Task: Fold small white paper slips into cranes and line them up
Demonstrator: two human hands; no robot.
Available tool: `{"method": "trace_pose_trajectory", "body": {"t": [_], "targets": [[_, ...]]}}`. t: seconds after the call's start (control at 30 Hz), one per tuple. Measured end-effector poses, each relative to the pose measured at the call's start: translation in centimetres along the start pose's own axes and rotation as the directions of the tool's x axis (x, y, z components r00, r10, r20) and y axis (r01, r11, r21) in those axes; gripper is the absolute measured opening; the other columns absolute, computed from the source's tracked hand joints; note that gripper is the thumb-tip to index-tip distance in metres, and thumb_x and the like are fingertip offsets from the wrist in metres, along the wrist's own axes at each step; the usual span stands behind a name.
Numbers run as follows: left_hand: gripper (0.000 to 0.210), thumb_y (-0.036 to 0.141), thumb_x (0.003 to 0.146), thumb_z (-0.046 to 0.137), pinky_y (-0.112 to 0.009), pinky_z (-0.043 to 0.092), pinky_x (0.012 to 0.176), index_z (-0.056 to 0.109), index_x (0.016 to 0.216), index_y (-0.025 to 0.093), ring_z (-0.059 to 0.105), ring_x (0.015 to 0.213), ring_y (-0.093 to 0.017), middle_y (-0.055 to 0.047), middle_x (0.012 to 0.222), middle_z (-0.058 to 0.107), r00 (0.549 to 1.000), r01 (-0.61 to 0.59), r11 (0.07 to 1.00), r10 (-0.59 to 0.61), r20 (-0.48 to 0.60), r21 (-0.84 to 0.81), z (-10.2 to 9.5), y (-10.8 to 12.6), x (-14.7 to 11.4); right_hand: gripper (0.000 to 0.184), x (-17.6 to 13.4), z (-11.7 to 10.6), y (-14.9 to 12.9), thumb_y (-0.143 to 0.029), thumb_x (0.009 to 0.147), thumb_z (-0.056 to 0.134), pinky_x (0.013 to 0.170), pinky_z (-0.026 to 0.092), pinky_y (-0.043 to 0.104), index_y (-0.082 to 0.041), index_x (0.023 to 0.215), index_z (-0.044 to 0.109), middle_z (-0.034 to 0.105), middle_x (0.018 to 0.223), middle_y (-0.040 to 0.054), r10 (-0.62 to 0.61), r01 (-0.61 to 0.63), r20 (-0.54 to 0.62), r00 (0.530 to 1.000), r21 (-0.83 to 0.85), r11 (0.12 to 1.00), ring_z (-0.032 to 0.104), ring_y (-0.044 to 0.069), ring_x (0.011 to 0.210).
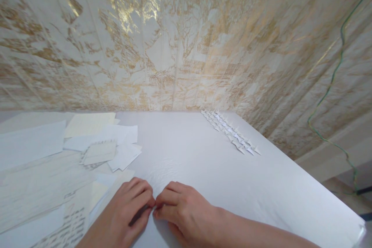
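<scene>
My left hand and my right hand meet low over the white table, fingertips nearly touching. Both are closed in a pinch. Whatever lies between the fingers is hidden or too small to name. Near the far right edge of the table stand small folded paper pieces with pointed tips, lined up in slanting rows. Left of my left hand lie loose sheets of paper, with a small stack of cut paper squares on top.
White sheets and a cream sheet overlap across the table's left side; some bear printing or writing. Behind the table rises a wall with gold-patterned covering. A green cord hangs at the right, beyond the table's edge.
</scene>
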State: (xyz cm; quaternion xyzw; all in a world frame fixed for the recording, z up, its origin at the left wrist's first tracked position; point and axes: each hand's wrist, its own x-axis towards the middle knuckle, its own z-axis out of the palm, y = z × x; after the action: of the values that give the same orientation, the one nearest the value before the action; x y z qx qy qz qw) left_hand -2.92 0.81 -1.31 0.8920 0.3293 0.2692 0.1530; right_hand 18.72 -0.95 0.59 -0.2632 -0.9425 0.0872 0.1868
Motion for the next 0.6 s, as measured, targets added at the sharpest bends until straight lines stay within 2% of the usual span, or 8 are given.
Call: {"method": "trace_pose_trajectory", "body": {"t": [0.13,0.27,0.4,0.5,0.6], "targets": [[0.018,0.01,0.089,0.055,-0.029,0.045,0.08,0.06,0.084,0.026,0.058,0.089,-0.018,0.003,0.091,0.066,0.999,-0.03,0.998,0.03,0.013,0.049,-0.6,0.3,0.0,0.012,-0.1,-0.2,0.1,-0.006,0.082,0.063,0.084,0.048,0.028,-0.016,0.088,0.064,0.073,0.1,0.0054,-0.02,0.021,0.026,0.999,-0.026,0.999,0.06,0.019,0.087],[0.017,0.011,0.088,0.057,-0.032,0.042,0.085,0.062,0.083,0.027,0.058,0.091,-0.019,0.004,0.09,0.068,0.999,-0.034,0.991,0.039,-0.038,0.132,-0.7,0.7,0.0,0.012,-0.1,-0.5,0.2,-0.007,0.08,0.063,0.082,0.048,0.029,-0.017,0.086,0.064,0.073,0.098,0.0043,-0.025,0.027,0.042,0.999,-0.034,0.999,0.06,0.019,0.086],[0.02,0.013,0.092,0.054,-0.033,0.038,0.092,0.064,0.084,0.028,0.06,0.088,-0.017,0.007,0.087,0.07,0.99,-0.096,0.973,0.114,-0.078,0.209,-0.4,0.4,-0.5,0.014,0.0,-0.7,0.4,-0.005,0.084,0.062,0.082,0.047,0.027,-0.016,0.092,0.065,0.073,0.098,0.0038,-0.05,0.051,0.026,0.998,-0.029,0.998,0.06,0.018,0.086],[0.025,0.012,0.095,0.053,-0.034,0.034,0.101,0.071,0.092,0.03,0.062,0.095,-0.018,0.007,0.091,0.075,0.98,-0.142,0.927,0.18,-0.079,0.346,0.2,0.1,-1.5,0.014,0.0,-0.5,0.3,-0.007,0.089,0.061,0.082,0.047,0.028,-0.016,0.099,0.065,0.072,0.1,0.0055,-0.063,0.063,0.006,0.998,-0.049,0.997,0.06,0.018,0.087],[0.028,0.014,0.095,0.053,-0.037,0.031,0.107,0.075,0.104,0.029,0.063,0.107,-0.021,0.004,0.106,0.079,0.98,-0.152,0.848,0.195,-0.032,0.508,0.7,0.1,-2.7,0.007,0.0,-0.3,0.1,-0.011,0.089,0.064,0.081,0.047,0.03,-0.015,0.095,0.065,0.072,0.098,0.0067,-0.068,0.067,0.001,0.998,-0.086,0.994,0.059,0.02,0.084]]}}
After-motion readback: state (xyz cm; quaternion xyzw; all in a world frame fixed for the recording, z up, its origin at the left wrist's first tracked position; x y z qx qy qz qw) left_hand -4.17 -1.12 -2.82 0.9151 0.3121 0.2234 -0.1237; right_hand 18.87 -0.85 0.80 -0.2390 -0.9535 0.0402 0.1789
